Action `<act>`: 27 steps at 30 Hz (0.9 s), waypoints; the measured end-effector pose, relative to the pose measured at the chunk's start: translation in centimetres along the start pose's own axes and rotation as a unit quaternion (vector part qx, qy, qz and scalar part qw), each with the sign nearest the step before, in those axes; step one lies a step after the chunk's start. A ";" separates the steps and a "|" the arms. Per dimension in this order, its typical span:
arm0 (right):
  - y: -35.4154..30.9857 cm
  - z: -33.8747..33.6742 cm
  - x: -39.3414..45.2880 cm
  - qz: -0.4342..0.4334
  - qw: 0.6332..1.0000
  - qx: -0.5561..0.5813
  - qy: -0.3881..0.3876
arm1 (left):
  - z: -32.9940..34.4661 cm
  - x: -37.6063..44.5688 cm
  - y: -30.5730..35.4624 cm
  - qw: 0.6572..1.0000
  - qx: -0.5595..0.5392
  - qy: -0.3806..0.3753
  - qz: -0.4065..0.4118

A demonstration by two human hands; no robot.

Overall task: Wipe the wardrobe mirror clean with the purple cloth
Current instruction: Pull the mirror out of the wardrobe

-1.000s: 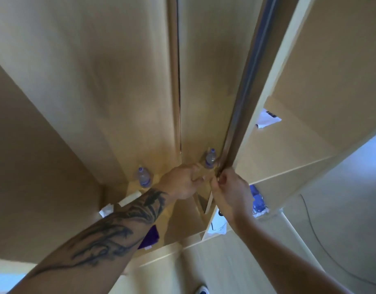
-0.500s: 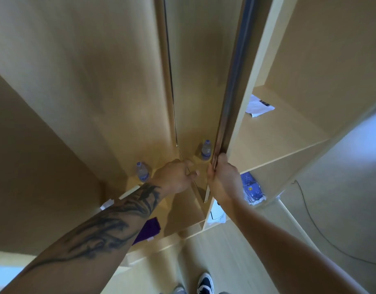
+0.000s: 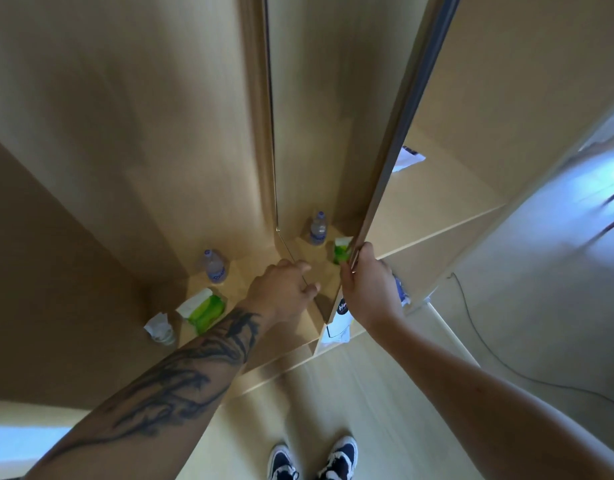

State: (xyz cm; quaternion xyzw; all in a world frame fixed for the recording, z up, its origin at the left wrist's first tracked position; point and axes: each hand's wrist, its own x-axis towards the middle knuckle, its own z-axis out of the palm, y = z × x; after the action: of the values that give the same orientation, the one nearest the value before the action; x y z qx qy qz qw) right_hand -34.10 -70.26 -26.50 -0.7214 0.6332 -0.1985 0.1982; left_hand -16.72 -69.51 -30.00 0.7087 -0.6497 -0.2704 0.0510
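Note:
The wardrobe door stands ajar, with its mirror point(image 3: 319, 133) on the inner face reflecting the wardrobe's inside. My right hand point(image 3: 367, 285) grips the door's metal-framed edge point(image 3: 413, 109) low down, fingers curled round it. My left hand point(image 3: 281, 289) reaches to the mirror's lower edge with loosely curled fingers and holds nothing that I can see. No purple cloth shows in this frame; my tattooed left forearm covers part of the wardrobe floor.
A water bottle point(image 3: 213, 265), a green packet point(image 3: 203, 311) and crumpled white paper point(image 3: 158, 329) sit on the wardrobe floor. A paper point(image 3: 407, 157) lies on the right shelf, a white bag point(image 3: 338, 323) below the door. A cable point(image 3: 489, 351) crosses the floor.
The door has swung wider to the right with my right hand on its edge. My left hand has parted from it. The purple cloth has gone out of sight; the green packet has appeared.

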 end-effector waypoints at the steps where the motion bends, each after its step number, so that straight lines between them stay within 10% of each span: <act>1: 0.4 0.0 -0.3 -0.006 1.000 0.000 0.001 | 0.1 -0.2 0.3 1.000 0.000 0.003 -0.001; 27: 10.1 -4.9 -5.3 -0.113 0.991 0.048 -0.061 | 4.7 -8.4 9.2 0.993 -0.023 0.059 -0.098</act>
State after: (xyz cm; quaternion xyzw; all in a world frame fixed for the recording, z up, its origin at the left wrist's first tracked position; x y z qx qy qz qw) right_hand -45.82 -66.33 -27.99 -0.7886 0.5243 -0.2049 0.2473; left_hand -27.09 -61.66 -27.44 0.7825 -0.5663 -0.2464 0.0791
